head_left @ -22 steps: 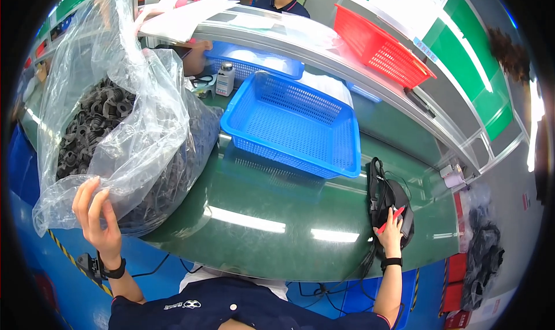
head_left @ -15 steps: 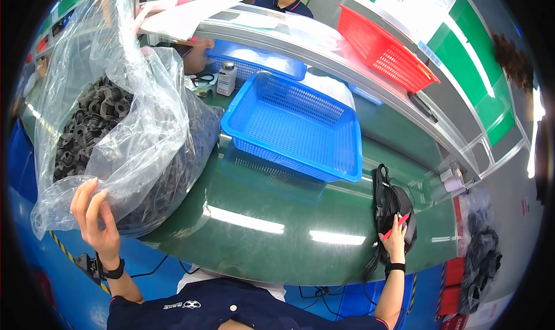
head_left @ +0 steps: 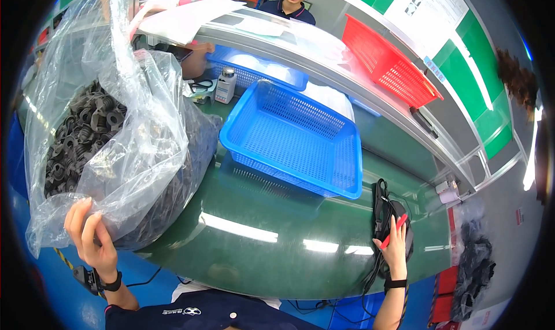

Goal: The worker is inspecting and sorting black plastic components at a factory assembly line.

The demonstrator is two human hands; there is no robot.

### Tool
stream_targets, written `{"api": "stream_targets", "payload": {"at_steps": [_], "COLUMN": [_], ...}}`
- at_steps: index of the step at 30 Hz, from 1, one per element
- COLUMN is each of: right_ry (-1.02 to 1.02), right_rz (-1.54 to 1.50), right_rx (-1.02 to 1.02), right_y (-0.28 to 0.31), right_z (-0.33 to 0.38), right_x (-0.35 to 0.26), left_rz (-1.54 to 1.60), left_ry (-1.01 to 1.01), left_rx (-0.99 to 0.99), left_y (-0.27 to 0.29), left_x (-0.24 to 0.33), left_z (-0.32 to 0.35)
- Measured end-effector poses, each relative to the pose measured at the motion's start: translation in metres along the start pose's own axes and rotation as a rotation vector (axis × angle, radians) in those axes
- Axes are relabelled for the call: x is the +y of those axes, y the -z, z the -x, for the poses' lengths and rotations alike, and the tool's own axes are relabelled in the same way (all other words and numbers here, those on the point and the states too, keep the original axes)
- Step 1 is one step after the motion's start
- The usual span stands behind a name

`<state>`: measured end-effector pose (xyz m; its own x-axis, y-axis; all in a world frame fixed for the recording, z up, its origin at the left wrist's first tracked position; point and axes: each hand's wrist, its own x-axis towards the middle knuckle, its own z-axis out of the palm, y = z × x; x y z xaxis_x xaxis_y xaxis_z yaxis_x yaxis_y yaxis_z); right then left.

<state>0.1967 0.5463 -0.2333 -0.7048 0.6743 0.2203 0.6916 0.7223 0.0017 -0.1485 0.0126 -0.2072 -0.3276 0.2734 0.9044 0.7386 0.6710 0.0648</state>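
Observation:
My left hand [head_left: 93,240] rests against the near edge of a big clear plastic bag [head_left: 153,150], its fingers spread and nothing gripped that I can see. Inside the bag lie many dark grey ring-shaped parts [head_left: 81,130], heaped up. At the right of the table, my right hand [head_left: 395,255] is closed on a slim red tool [head_left: 402,220]; its exact kind is hidden by the fingers. That hand lies on a black pouch with straps [head_left: 383,205]. An empty blue perforated basket [head_left: 289,133] stands in the middle.
Behind the basket are a white bottle [head_left: 225,86], a second blue basket [head_left: 295,80] and a raised shelf bearing a red basket [head_left: 387,64]. A person [head_left: 287,9] is across the shelf. The green table [head_left: 254,255] curves along my front.
The view has shifted slightly, so the bag and baskets sit a little differently in the picture. Both hands stay at the same things. The person across has risen slightly in sight.

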Motion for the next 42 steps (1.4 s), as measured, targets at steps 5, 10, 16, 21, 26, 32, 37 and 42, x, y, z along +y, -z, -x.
{"api": "stream_targets", "payload": {"at_steps": [5,10,16,21,26,32,37,42], "right_ry": [0.278,0.406,0.553,0.529,0.521,0.384,0.210,0.381], "right_rz": [-0.066,-0.043,-0.077,-0.243,-0.278,-0.221,-0.240,-0.396], "right_rx": [0.016,-0.088,0.143,0.152,0.179,0.118,-0.099,0.021], "right_y": [0.036,0.015,-0.023,-0.038,-0.033,-0.027,-0.006,0.024], "right_z": [-0.041,-0.077,-0.100,-0.109,-0.104,-0.095,-0.091,-0.072], "right_x": [-0.091,-0.149,-0.159,-0.144,-0.120,-0.087,-0.074,-0.106], "left_rz": [-0.034,-0.010,0.026,0.031,0.054,0.062,0.063,0.010], "left_ry": [-0.017,-0.029,-0.015,0.000,0.014,0.024,0.050,-0.104], "left_rx": [0.006,0.019,0.015,0.023,0.039,0.046,-0.030,-0.062], "left_y": [-0.002,-0.003,-0.002,-0.003,-0.003,-0.003,0.011,0.060], "left_x": [-0.003,-0.005,-0.002,0.001,0.005,0.007,0.018,0.027], "left_z": [0.005,0.005,0.001,-0.002,-0.006,-0.011,-0.023,-0.058]}}
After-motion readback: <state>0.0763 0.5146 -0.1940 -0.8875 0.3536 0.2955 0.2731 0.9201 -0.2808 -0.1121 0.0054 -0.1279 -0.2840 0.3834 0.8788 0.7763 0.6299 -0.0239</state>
